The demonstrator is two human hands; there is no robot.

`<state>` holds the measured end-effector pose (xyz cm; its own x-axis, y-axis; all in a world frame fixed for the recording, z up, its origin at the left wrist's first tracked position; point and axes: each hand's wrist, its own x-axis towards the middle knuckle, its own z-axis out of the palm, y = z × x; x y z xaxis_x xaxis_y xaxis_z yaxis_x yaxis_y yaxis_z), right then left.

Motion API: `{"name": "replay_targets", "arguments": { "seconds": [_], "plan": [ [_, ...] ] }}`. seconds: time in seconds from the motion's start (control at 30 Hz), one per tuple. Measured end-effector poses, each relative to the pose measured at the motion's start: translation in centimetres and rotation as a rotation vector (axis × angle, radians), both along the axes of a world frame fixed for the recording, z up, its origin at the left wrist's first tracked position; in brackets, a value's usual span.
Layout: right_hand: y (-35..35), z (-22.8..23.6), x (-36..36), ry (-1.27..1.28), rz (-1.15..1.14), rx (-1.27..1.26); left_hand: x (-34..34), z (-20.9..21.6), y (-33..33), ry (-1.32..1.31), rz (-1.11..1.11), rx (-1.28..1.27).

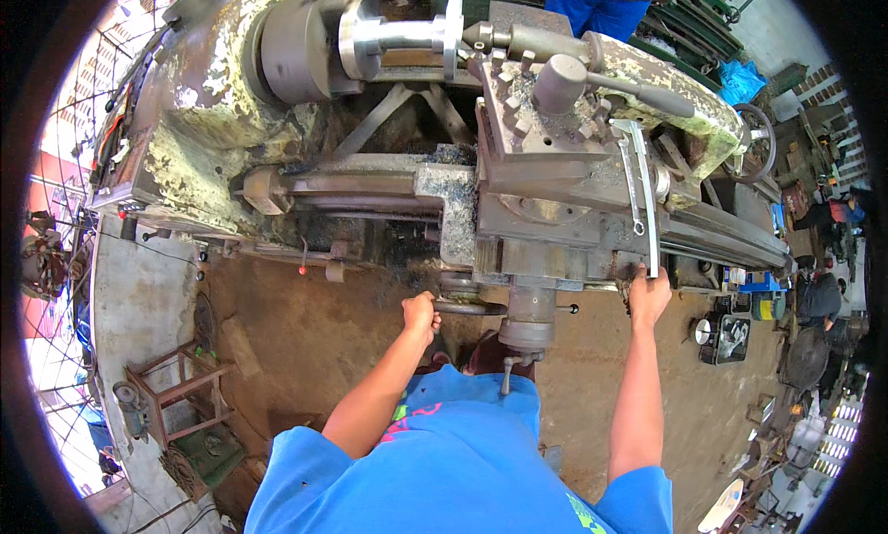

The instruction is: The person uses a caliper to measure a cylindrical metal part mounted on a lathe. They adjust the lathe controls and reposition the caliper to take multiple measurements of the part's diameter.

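My left hand [421,314] is closed round the rim of a handwheel [472,307] on the front of a metal lathe's carriage. My right hand [649,296] is bent closed at the carriage's right front edge, by the lower end of a long steel caliper [648,201]; whatever its fingers grip is hidden. The caliper lies across the carriage beside a wrench [631,187]. Behind them stands the square tool post [536,118] with its clamping lever [638,92]. A shiny flanged metal shaft [407,36] sits between the chuck [294,49] and the tailstock centre [478,36].
Metal chips lie on the carriage wing [458,210]. A crank handle [506,377] sticks out close to my body. The tailstock handwheel [758,144] is at the far right. A stool-like frame [180,386] stands at left, a black crate [726,338] at right. Another person [601,2] stands behind the lathe.
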<state>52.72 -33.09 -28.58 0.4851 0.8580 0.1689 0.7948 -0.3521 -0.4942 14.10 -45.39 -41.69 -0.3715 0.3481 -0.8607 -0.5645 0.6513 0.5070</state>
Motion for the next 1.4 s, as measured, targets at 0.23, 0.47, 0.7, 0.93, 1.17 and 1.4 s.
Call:
{"name": "replay_targets", "arguments": {
  "seconds": [0.23,0.47,0.7,0.93,1.17,1.4],
  "plan": [
    [0.1,0.0,0.1,-0.034,-0.051,-0.023,0.0,1.3,-0.7,-0.134,-0.024,0.02],
    [0.1,-0.5,0.5,-0.034,-0.034,0.008,2.0,1.5,-0.5,0.099,-0.065,0.032],
    [0.2,0.1,0.2,0.015,-0.025,-0.029,1.7,1.0,-0.5,0.05,-0.043,0.037],
    [0.4,0.0,0.0,0.028,-0.053,-0.028,1.8,0.5,-0.5,0.089,-0.022,0.038],
    [0.3,-0.1,0.2,-0.009,-0.024,-0.018,1.5,0.2,-0.7,0.069,-0.03,0.035],
    [0.4,0.0,0.0,-0.002,-0.043,-0.026,1.2,0.3,-0.8,0.029,-0.029,0.069]
  ]
}}
